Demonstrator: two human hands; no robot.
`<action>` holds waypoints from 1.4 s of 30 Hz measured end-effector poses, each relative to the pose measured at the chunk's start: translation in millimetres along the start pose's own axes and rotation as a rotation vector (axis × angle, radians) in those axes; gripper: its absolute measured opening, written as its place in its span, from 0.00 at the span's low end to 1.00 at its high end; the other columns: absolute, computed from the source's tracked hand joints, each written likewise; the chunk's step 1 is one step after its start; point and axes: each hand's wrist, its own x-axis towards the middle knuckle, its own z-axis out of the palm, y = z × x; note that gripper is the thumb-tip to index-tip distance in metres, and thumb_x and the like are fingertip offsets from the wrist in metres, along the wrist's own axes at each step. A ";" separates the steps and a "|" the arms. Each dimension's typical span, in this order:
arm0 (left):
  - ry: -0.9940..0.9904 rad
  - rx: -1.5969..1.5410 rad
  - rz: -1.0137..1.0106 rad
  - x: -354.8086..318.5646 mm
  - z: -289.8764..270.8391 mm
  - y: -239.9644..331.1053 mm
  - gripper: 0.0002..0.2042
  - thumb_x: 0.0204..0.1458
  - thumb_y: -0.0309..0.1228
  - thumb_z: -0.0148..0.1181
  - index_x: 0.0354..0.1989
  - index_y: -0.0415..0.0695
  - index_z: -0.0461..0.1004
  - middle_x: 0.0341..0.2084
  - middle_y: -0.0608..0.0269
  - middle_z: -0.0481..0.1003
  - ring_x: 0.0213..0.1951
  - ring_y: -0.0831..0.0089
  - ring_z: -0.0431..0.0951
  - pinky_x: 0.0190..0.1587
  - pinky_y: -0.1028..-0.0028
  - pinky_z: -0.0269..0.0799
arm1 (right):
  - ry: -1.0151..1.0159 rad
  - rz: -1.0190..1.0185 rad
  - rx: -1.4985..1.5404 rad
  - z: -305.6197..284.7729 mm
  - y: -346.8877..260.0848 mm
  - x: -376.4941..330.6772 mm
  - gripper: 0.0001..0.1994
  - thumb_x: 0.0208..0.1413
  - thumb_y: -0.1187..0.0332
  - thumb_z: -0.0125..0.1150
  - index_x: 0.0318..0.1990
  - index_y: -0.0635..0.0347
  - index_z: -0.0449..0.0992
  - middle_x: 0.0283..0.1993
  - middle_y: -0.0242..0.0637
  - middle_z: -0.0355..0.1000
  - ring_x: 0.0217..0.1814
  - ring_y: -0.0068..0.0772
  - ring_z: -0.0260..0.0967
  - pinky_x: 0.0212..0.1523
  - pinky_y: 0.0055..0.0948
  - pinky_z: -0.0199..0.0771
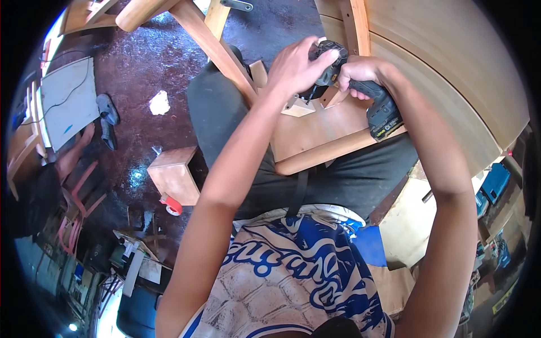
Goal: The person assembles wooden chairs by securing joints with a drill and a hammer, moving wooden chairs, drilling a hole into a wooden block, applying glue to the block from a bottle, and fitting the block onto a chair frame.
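Here we see both hands up at twelve o'clock, working on a cordless drill [360,93] over a wooden panel [315,132] that rests across the person's lap. Right hand [360,73]: fingers wrapped tight round the drill's dark handle, pressed together; the battery pack sticks out toward four o'clock of that hand. Left hand [296,65]: laid over the drill's head, fingers pressed against the black housing, thumb tucked under. The drill's nose points down toward a small triangular wooden block [296,107] sitting on the panel, just at seven o'clock of the left hand; we cannot tell whether the bit touches it.

A slanted wooden rail [217,48] runs from eleven o'clock down to the left hand's wrist. A large curved plywood sheet [451,67] fills the field from one to three o'clock. On the dark floor [146,67] at nine o'clock: a small wooden box [174,174], with a red tape roll [173,207] just at its six o'clock. A scrap of pale paper [159,103] lies at ten o'clock, well apart from the box.
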 end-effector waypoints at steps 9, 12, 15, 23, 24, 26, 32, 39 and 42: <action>-0.241 0.079 0.013 -171.8 41.7 3.9 0.16 0.51 0.42 0.67 0.41 0.43 0.79 0.38 0.55 0.75 0.44 0.53 0.76 0.48 0.59 0.73 | -0.082 0.007 0.039 -7.5 -2.8 -11.1 0.09 0.45 0.63 0.64 0.31 0.57 0.76 0.24 0.37 0.70 0.21 0.33 0.67 0.23 0.35 0.71; -0.296 0.116 -0.018 -172.1 37.1 6.6 0.14 0.52 0.40 0.66 0.40 0.43 0.79 0.37 0.56 0.75 0.45 0.54 0.76 0.49 0.60 0.72 | -0.169 -0.029 0.149 -15.5 0.3 -24.8 0.09 0.47 0.63 0.63 0.33 0.57 0.76 0.23 0.35 0.70 0.19 0.30 0.67 0.21 0.32 0.69; -0.174 0.158 0.011 -180.9 44.2 10.0 0.14 0.53 0.39 0.66 0.41 0.43 0.79 0.38 0.56 0.75 0.45 0.54 0.76 0.48 0.60 0.72 | -0.098 -0.095 0.238 -13.0 5.5 -34.8 0.09 0.48 0.63 0.63 0.33 0.57 0.76 0.22 0.35 0.70 0.19 0.29 0.67 0.20 0.30 0.69; 0.022 0.146 0.051 -188.5 54.0 2.8 0.15 0.53 0.39 0.66 0.42 0.42 0.78 0.40 0.56 0.76 0.45 0.55 0.77 0.49 0.61 0.72 | -0.318 -0.437 0.853 8.6 58.8 -16.7 0.13 0.52 0.63 0.65 0.40 0.63 0.78 0.20 0.35 0.71 0.14 0.25 0.68 0.17 0.23 0.72; -0.020 0.142 0.044 -185.3 50.3 4.0 0.15 0.52 0.40 0.67 0.42 0.42 0.79 0.39 0.57 0.77 0.43 0.56 0.78 0.47 0.61 0.73 | -0.286 -0.462 0.870 15.7 60.3 -14.3 0.13 0.53 0.63 0.64 0.41 0.63 0.78 0.20 0.35 0.71 0.14 0.25 0.68 0.16 0.22 0.72; -0.147 0.133 -0.040 -177.1 42.4 5.9 0.16 0.50 0.41 0.68 0.40 0.43 0.80 0.35 0.59 0.79 0.39 0.59 0.80 0.43 0.62 0.76 | -0.319 -0.477 0.910 19.8 63.7 -3.6 0.14 0.55 0.62 0.63 0.41 0.63 0.78 0.20 0.35 0.71 0.14 0.23 0.68 0.16 0.21 0.74; -0.109 0.551 0.301 -134.1 -15.1 -11.9 0.03 0.44 0.30 0.62 0.26 0.46 0.80 0.29 0.62 0.79 0.37 0.62 0.79 0.46 0.61 0.72 | -0.429 -0.515 1.032 34.2 73.8 15.0 0.14 0.54 0.61 0.64 0.40 0.62 0.77 0.20 0.32 0.70 0.15 0.20 0.67 0.16 0.20 0.73; -0.568 1.049 0.203 -32.1 -78.1 -19.9 0.14 0.45 0.29 0.60 0.42 0.45 0.83 0.40 0.58 0.81 0.47 0.59 0.80 0.59 0.61 0.71 | -0.444 -0.498 1.054 35.7 78.9 22.4 0.14 0.53 0.60 0.64 0.40 0.62 0.77 0.19 0.31 0.70 0.15 0.19 0.67 0.15 0.19 0.72; -0.871 1.071 -0.054 1.5 -71.9 -21.3 0.17 0.43 0.34 0.63 0.44 0.47 0.83 0.41 0.59 0.82 0.48 0.58 0.80 0.55 0.63 0.73 | -0.416 -0.474 1.056 35.5 77.5 18.6 0.14 0.53 0.60 0.64 0.40 0.61 0.77 0.19 0.31 0.70 0.15 0.18 0.66 0.15 0.18 0.72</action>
